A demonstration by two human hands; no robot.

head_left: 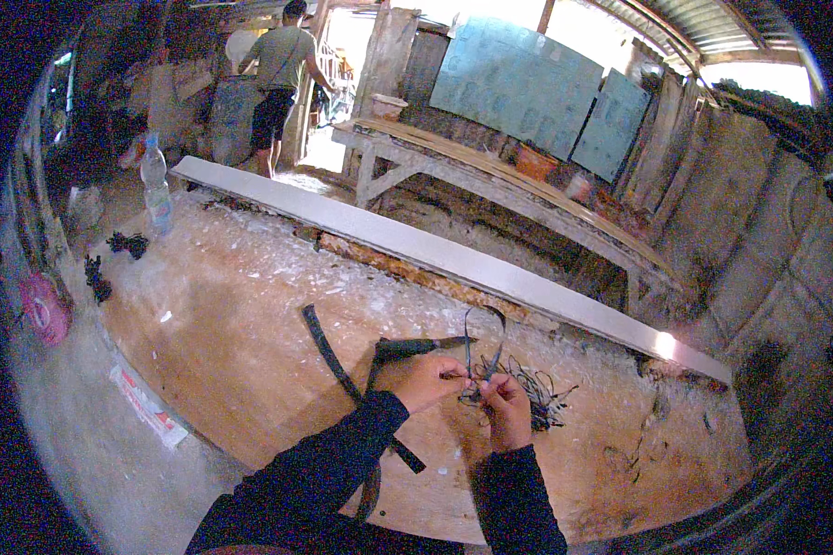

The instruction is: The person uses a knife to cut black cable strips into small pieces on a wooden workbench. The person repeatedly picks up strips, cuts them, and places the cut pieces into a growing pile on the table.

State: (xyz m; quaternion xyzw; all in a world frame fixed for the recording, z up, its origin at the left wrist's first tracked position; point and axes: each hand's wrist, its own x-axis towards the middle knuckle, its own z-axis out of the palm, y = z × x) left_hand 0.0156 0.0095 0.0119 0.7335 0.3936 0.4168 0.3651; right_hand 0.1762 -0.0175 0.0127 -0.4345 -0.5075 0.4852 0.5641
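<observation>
- Where the two hands meet, on the near side of the white board (435, 256), one dark strip (468, 347), bent into an upright loop, top reaching toward the board.
- Left hand (424, 381): thumb and forefinger pinched together on the strip's lower end; sleeved forearm slanting in from the lower edge.
- Right hand (507, 407): thumb and forefinger closed on the strip, just beside the left fingertips; forearm nearly straight toward the board.
- Tangle of dark loops (539, 393), nearer than the board, beside the right hand.
- Knife (405, 349), dark-handled, between the board and the left hand.
- Black strap (329, 350), lying on the board's near side, running under the left forearm.
- Clear bottle (155, 185), blue-capped, upright by the board's left end; contents cannot be told.
- Orange container (535, 163), on the bench (491, 169) beyond the board; inside not visible.
- Pale tub (389, 107), same bench, beyond the board's left half; contents unclear.
</observation>
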